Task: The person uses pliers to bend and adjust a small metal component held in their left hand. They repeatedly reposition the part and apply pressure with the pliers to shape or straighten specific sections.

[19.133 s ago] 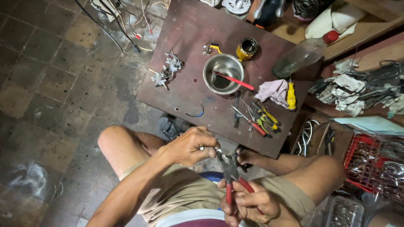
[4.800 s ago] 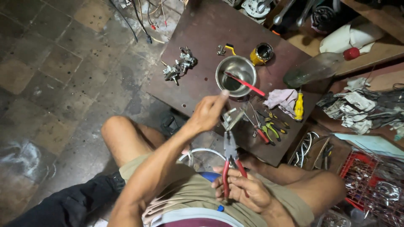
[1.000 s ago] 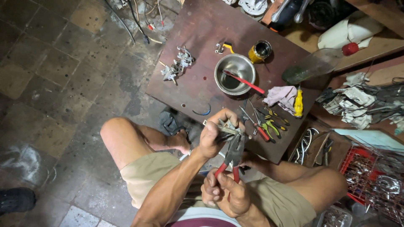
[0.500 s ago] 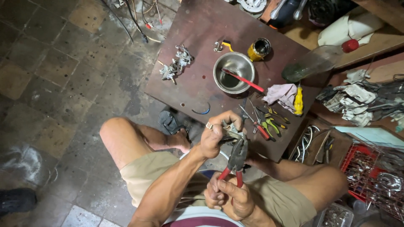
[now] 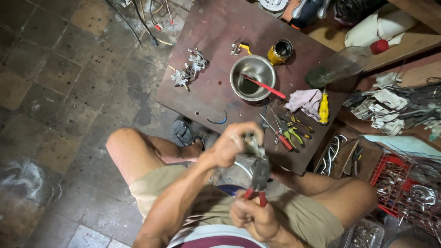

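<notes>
My left hand (image 5: 232,143) is raised over my lap and closed around a small grey metal part (image 5: 251,146). My right hand (image 5: 253,219) sits lower, near my waist, gripping the red handles of a pair of pliers (image 5: 258,179). The dark jaws of the pliers point up and bite onto the metal part just below my left fingers. Both hands are in front of the near edge of a low brown work table (image 5: 216,87).
On the table stand a steel bowl (image 5: 251,83) with a red-handled tool, a yellow tin (image 5: 280,50), a cluster of metal parts (image 5: 188,71), a rag (image 5: 307,100), a yellow screwdriver (image 5: 324,108) and several hand tools (image 5: 287,131). A red crate (image 5: 404,183) of metal parts is at right.
The hands stay locked on the part and pliers; they have shifted slightly, with the pliers tilting a little. Earlier my left hand had reached toward the table and come back with the part.
</notes>
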